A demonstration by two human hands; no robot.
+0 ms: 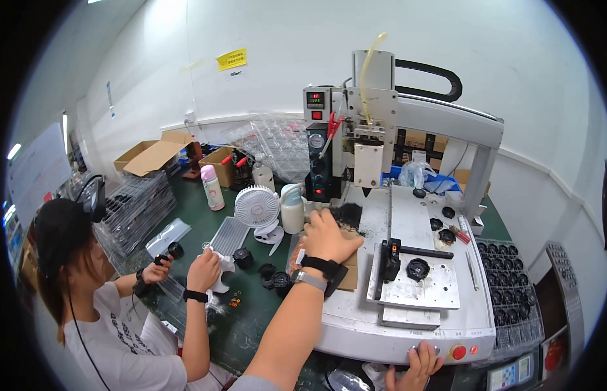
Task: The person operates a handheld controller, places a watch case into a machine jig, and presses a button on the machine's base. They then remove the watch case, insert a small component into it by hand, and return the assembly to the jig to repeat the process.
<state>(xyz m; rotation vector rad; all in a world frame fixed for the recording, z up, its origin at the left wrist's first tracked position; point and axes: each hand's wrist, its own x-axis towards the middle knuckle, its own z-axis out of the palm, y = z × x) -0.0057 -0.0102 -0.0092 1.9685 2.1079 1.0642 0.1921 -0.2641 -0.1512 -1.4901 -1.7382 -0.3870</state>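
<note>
My left hand (331, 240) reaches over the left edge of the white bench machine (355, 335), beside a black bristly patch (348, 214) and a brown cardboard piece (349, 277). Its thumb stands apart from the fingers, and nothing shows in its grasp. My right hand (417, 368) rests its fingertips on the machine's front panel, near the buttons, left of a red knob (458, 352). A round black part (417, 268) sits on the machine's metal fixture plate (440, 293), next to a black clamp block (389, 260). Above it hangs the dispensing head (369, 163).
At left, a co-worker holds a black round part (176, 250) and a white cloth (222, 274). A white fan (257, 207), a pump bottle (292, 212) and a pink-capped bottle (212, 188) stand on the green table. Trays of black parts (505, 280) lie at right.
</note>
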